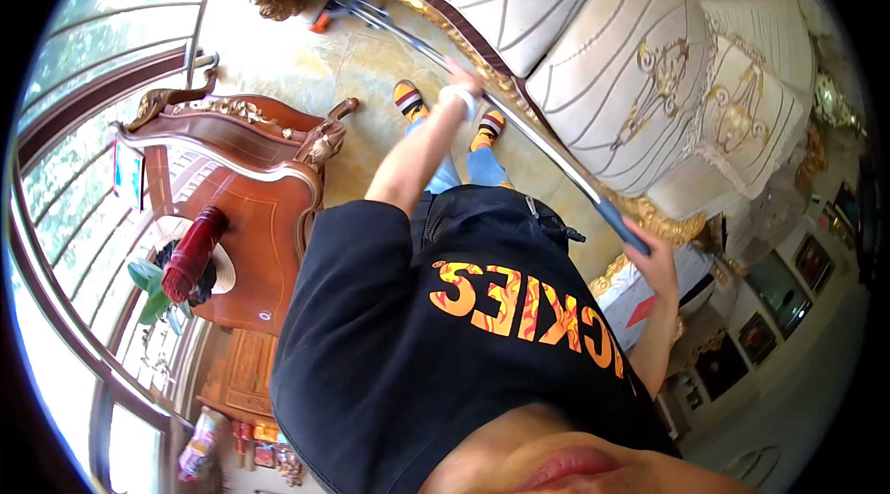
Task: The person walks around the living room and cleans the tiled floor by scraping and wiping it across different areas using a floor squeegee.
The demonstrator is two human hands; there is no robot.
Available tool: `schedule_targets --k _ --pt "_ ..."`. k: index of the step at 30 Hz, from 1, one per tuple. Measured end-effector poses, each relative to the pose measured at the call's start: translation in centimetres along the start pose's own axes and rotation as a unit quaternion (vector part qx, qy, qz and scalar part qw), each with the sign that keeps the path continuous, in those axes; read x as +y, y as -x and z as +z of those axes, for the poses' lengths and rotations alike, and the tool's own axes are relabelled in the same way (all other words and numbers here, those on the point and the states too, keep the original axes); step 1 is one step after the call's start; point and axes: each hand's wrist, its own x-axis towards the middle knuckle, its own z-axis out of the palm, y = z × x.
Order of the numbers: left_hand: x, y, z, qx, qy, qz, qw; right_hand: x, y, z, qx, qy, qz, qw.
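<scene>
A long mop (547, 146) with a silver pole runs from upper left to the right of centre. Its grey-blue and orange head (341, 8) rests on the floor beside the sofa's base. My left hand (461, 79), with a white band at the wrist, is closed around the pole partway down. Higher up, my right hand (653, 259) wraps the dark blue grip at the top end. My feet, in striped slippers (408, 97), stand on the tiles just below the pole.
A cream sofa (593, 77) with gold carved trim borders the pole on the right. To the left is a carved wooden table (269, 230) bearing a dark red rolled item (197, 248) and a plant (148, 285). Barred windows (83, 170) line the far left.
</scene>
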Motion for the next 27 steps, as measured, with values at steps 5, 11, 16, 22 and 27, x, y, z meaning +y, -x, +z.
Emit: schedule_targets --k 5,11,16,22,27 --pt "2.7 1.5 -3.6 -0.072 0.264 -0.073 0.959 1.0 -5.1 1.4 -0.02 -0.081 -0.066 0.994" --pt "-3.3 0.9 1.1 -0.036 0.034 -0.038 0.998 6.4 -1.6 3.8 -0.033 -0.092 -0.076 0.992" --pt "-7.5 8.3 4.8 -0.109 -0.031 -0.117 0.987 16.3 4.3 5.5 -0.018 -0.06 -0.077 0.995" --pt "-14.0 21.6 21.0 -0.322 -0.203 -0.203 0.902 31.7 17.5 1.5 0.046 -0.165 0.043 0.984" --pt "-15.2 34.0 30.3 -0.528 -0.382 -0.181 0.736 39.7 29.6 -0.8 0.111 -0.197 0.188 0.956"
